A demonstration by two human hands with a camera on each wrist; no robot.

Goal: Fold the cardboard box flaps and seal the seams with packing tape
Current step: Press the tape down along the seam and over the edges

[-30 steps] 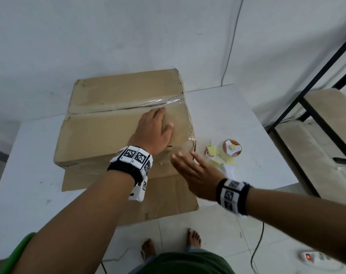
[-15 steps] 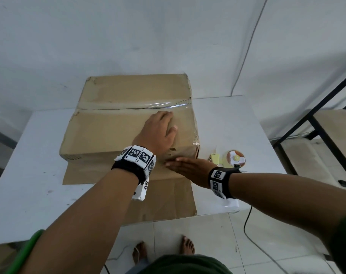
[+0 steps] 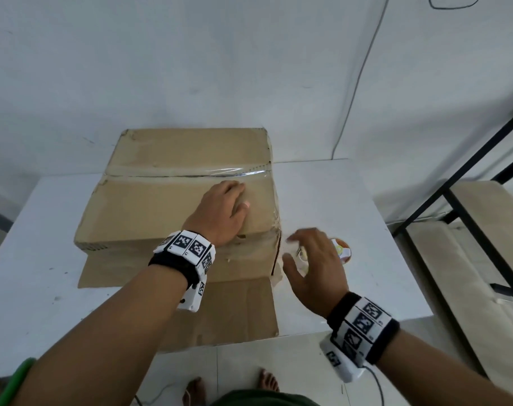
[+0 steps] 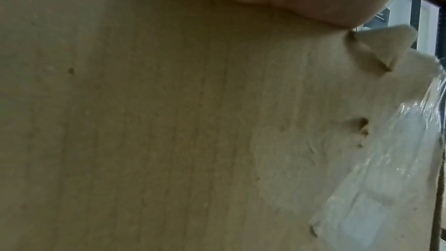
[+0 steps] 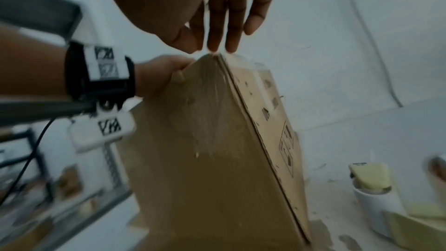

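A brown cardboard box (image 3: pixel 161 206) stands on the white table (image 3: pixel 366 218) with its top flaps folded flat. Clear tape (image 3: pixel 208 172) runs along the top seam and wraps down the near right corner (image 4: pixel 391 169). My left hand (image 3: pixel 223 212) lies flat on the top near the right edge, fingers straight, pressing the flap. My right hand (image 3: pixel 311 259) hovers open just right of the box's corner, fingers spread, holding nothing. In the right wrist view its fingertips (image 5: pixel 217 45) are above the box's top corner (image 5: pixel 217 58). The tape dispenser (image 3: pixel 341 250) lies behind it, partly hidden.
A loose flap of cardboard (image 3: pixel 234 309) lies flat on the table under the box and overhangs the front edge. A black metal shelf frame (image 3: pixel 454 186) stands to the right. A cable (image 3: pixel 355 92) runs down the wall.
My right hand has left the box's front face and moved right, off the corner, toward the dispenser. The left hand stays pressed on the top.
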